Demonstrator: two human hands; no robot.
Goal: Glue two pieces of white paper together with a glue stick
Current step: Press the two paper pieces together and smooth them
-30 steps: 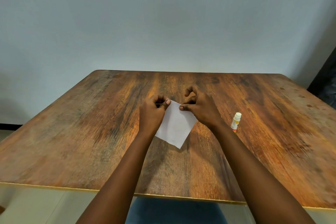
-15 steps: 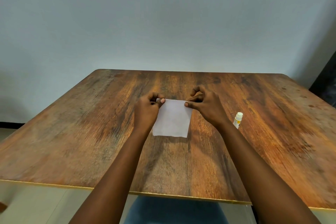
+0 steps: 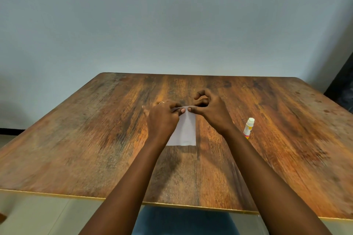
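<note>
While my left hand and right hand both pinch the far edge of the white paper, thumbs almost meeting, the sheet trails toward me between my wrists. I judge I'm pressing the joint; the capped glue stick stands on the table, just right of my right wrist.

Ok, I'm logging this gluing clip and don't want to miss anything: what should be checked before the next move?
1. Left hand pinches the paper at its top edge: ok.
2. Right hand pinches the same edge: ok.
3. Two sheets lined up between the fingers: cannot tell, only one white surface shows.
4. Paper's lower edge free of the table: cannot tell.
5. Glue stick close by, on the table beside the right forearm: ok.
6. Glue stick uncapped for use: not ok, its white cap looks on.
</note>
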